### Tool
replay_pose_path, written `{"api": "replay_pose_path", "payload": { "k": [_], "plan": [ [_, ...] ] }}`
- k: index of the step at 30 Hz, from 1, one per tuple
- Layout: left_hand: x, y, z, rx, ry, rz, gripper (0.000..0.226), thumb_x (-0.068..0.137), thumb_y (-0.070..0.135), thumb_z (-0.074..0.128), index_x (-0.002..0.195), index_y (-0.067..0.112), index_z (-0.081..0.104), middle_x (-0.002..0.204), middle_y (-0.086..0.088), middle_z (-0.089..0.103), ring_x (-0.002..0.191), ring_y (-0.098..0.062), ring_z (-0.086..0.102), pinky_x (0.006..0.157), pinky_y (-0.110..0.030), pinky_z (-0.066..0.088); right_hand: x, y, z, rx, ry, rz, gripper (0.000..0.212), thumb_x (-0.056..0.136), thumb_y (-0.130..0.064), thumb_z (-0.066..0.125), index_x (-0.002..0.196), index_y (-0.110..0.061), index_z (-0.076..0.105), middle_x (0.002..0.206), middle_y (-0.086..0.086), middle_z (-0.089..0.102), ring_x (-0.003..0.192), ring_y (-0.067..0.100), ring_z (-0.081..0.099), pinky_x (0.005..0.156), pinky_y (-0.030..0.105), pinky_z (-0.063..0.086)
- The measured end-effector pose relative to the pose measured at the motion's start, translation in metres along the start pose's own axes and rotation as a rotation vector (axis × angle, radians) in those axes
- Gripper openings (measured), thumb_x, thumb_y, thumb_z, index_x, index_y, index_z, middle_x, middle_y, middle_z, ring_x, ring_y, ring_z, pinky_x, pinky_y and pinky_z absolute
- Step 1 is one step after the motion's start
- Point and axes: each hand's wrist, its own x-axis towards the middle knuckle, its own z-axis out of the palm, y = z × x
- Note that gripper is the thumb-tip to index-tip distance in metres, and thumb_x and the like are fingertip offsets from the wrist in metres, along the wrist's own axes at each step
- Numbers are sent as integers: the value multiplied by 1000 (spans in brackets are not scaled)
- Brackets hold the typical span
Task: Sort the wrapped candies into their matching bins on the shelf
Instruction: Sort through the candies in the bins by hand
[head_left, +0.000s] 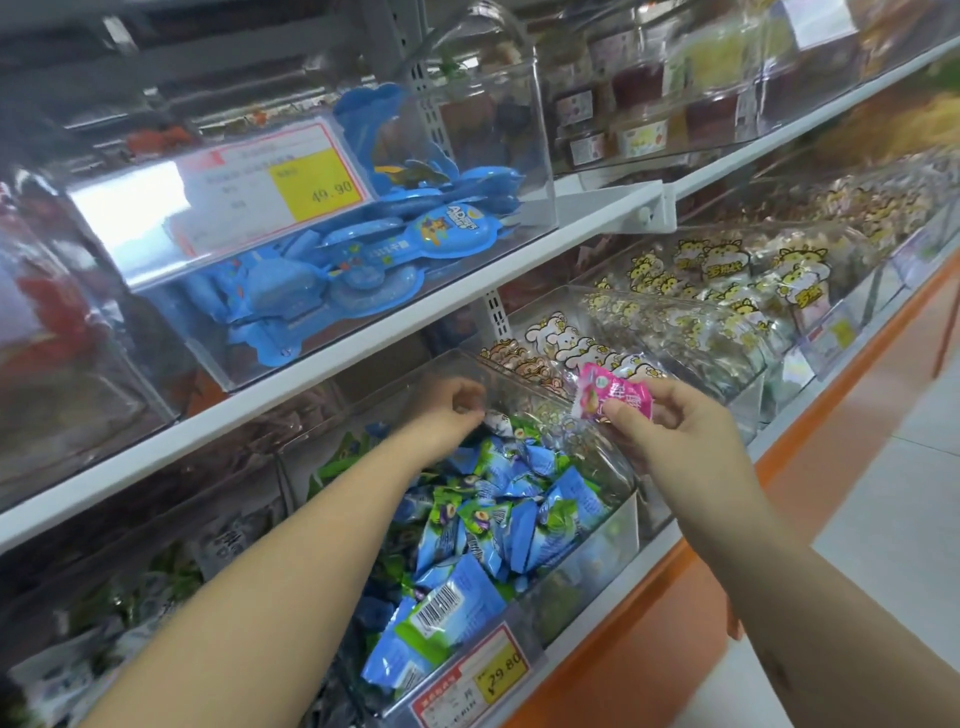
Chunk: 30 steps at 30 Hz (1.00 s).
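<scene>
Our right hand pinches the pink candy by its edge, probably so we can read it. Below-left of it, the blue-green bin looks like no match. Our left hand curls at its back; can't tell what it grips.

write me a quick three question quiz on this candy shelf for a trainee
1. True or false: the right hand pinches a pink candy.
2. The left hand is right above which sweets? A) blue and green candies B) blue lollipops C) hamster packs
3. Fill in: the price tag in front of those sweets reads ___.
Key: 1 true; 2 A; 3 29.80
</scene>
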Motion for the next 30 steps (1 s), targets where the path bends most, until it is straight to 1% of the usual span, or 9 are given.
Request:
{"api": "replay_pose_path", "payload": {
  "k": [5, 10, 13, 16, 19, 21, 24, 28, 30],
  "plan": [
    [20, -8, 16, 160, -153, -4, 50, 87, 21, 67, 133, 12, 50, 131, -6, 55, 116, -22, 55, 100, -33, 43, 4, 6, 1, 30, 4, 29, 10, 84, -21, 70, 91, -22, 63, 89, 4, 71, 75, 14, 66, 66, 29, 43],
    [24, -8, 20, 259, -109, 18, 33, 86, 27, 68, 116, 19, 60, 120, -3, 61, 103, -19, 57, 86, -28, 45, 7, 8, 2, -1, 0, 54, 13, 81, -29, 71, 91, -25, 63, 95, 2, 71, 97, 22, 66, 87, 49, 50],
    [17, -2, 7, 220, -9, 4, 18, 85, 25, 67, 101, 26, 57, 114, 0, 62, 100, -16, 57, 81, -26, 45, 7, 6, 3, 31, 2, 56, 11, 81, -28, 71, 89, -26, 63, 93, 0, 72, 95, 22, 66, 91, 51, 50],
    [-1, 6, -15, 173, 57, 24, 16, 83, 19, 66, 95, 24, 57, 105, 2, 61, 82, -8, 55, 60, -17, 40, 1, -2, 9, -4, 8, 14, 10, 83, -30, 70, 88, -28, 61, 92, -5, 70, 92, 16, 65, 82, 35, 51],
    [-34, 10, -37, 137, 118, 42, 15, 82, 23, 66, 90, 29, 56, 108, 4, 57, 87, -9, 57, 65, -21, 39, -11, -17, 18, -116, -20, -66, 9, 86, -31, 66, 88, -30, 58, 84, -12, 63, 76, 1, 58, 56, 8, 39],
    [-64, 7, -50, 111, 147, 66, 16, 83, 23, 65, 92, 29, 54, 107, 6, 55, 92, -8, 55, 72, -19, 35, -20, -25, 27, -161, -53, -124, 11, 85, -31, 67, 85, -29, 57, 80, -11, 62, 72, 1, 57, 53, 7, 36],
    [-116, -1, -69, 55, 210, 100, 18, 85, 19, 65, 96, 27, 54, 89, 13, 56, 77, -3, 55, 62, -8, 34, -37, -31, 43, -182, -134, -164, 15, 82, -31, 70, 88, -26, 57, 80, -7, 63, 74, 8, 58, 59, 17, 37],
    [-188, -26, -98, 9, 339, 100, 21, 87, 13, 61, 99, 30, 57, 82, 23, 57, 62, 16, 52, 58, -1, 35, -68, -37, 64, -164, -310, -194, 13, 84, -24, 69, 90, -27, 58, 61, -18, 58, 55, -6, 52, 51, 7, 37],
    [-218, -47, -113, 46, 402, 40, 25, 90, 15, 59, 108, 33, 60, 72, 15, 60, 46, 9, 48, 48, -8, 35, -84, -39, 76, -190, -377, -219, 16, 86, -20, 67, 98, -28, 60, 73, -16, 61, 59, -9, 53, 56, 6, 40]
  ]
}}
